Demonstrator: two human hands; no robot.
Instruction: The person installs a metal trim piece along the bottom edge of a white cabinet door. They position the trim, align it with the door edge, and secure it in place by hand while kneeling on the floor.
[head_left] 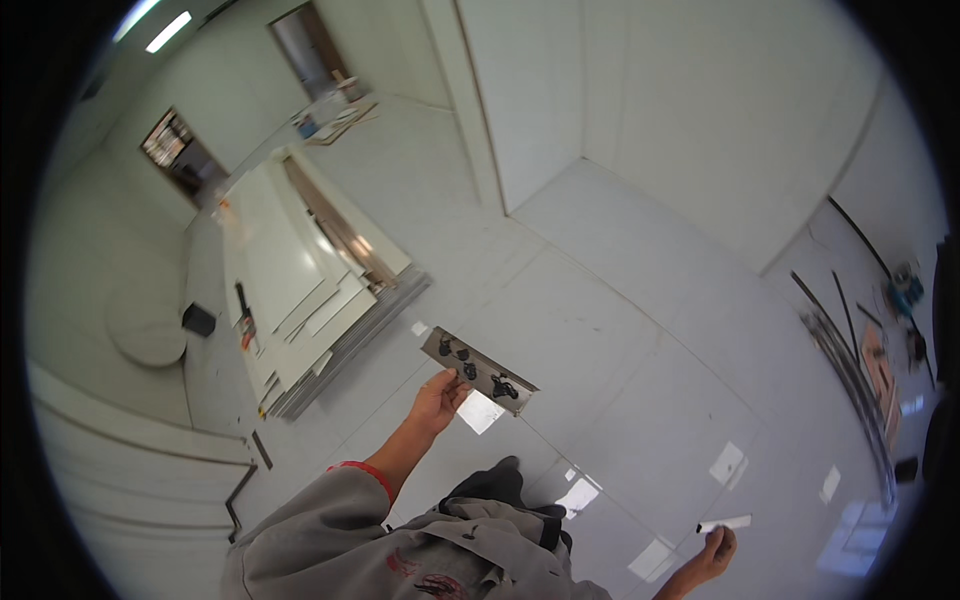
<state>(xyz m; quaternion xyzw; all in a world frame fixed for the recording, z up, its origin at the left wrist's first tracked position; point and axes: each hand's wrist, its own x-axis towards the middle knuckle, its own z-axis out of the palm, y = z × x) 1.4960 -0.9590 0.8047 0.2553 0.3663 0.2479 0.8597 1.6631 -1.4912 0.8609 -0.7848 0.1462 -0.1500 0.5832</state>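
Out in front of me, my left hand (437, 398) pinches the near edge of a short grey-brown flat strip (484, 375). Several black, sticky-looking blobs (505, 386) sit on the strip's upper face. Low on the right, my right hand (716, 553) is closed on a small, thin white strip (732, 522) with a dark smear at its left end. The two hands are well apart, and both pieces are held above the floor.
Stacked white panels (290, 265) lie on the pale floor (590, 300) to the left, with a red-and-black tool (245, 318) on top. A black bin (198, 320) stands beyond them. Long dark strips (850, 385) and a blue power tool (905, 287) lie along the right.
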